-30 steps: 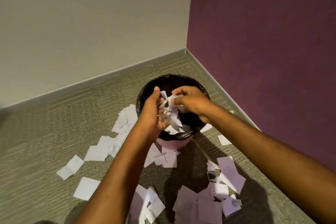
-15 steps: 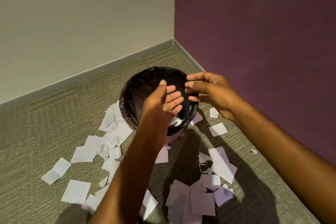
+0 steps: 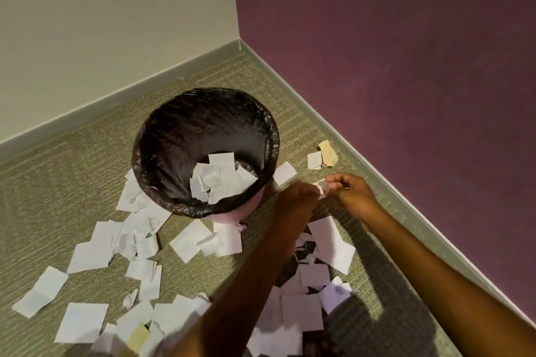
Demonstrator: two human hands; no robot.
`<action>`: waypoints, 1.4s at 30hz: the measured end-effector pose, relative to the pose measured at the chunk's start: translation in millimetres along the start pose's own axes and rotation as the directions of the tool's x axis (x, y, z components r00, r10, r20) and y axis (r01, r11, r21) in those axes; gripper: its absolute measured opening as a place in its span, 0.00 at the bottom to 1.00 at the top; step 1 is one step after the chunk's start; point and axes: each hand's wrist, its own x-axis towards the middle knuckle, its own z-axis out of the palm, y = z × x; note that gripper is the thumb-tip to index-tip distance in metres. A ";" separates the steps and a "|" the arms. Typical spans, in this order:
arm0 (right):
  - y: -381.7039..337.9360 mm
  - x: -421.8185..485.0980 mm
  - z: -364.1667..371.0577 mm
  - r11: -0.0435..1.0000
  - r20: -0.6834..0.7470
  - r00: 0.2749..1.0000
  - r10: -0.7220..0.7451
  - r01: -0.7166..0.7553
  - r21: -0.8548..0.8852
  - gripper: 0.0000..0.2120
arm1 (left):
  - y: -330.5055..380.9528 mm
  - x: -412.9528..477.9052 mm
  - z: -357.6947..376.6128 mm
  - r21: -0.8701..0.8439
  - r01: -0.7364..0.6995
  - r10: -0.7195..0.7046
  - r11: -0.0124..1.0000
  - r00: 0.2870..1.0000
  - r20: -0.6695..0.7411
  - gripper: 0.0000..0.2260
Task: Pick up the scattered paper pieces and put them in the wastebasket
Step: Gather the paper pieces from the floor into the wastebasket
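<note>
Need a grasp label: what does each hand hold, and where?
The right hand pinches a white paper piece by its edge; left hand too blurred to tell.

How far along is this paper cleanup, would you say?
Early on. Done: a small heap of white pieces lies inside the wastebasket. In hand: the right hand pinches a small white scrap beside the basket; the left hand next to it is too blurred to read. Left: many scattered pieces cover the carpet around the basket, plus a tan scrap near the purple wall.

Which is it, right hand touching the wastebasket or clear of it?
Apart. Head view shows carpet and the left hand between the right hand and the wastebasket.
</note>
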 end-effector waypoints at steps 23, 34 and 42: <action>40.6 94.1 -6.0 0.668 0.081 0.853 -0.515 0.459 -0.587 0.02 | -85.0 190.3 -0.2 0.877 -0.093 0.411 0.471 0.903 -0.125 0.23; 10.6 164.9 -11.3 0.734 0.147 0.921 -0.361 0.377 -0.565 0.13 | -73.1 206.0 19.6 0.743 -0.215 0.521 0.634 0.829 -0.204 0.14; 32.0 154.4 1.4 0.793 0.029 0.913 -0.408 0.370 -0.485 0.07 | -49.3 208.5 30.8 0.513 -0.277 0.414 0.812 0.894 -0.172 0.12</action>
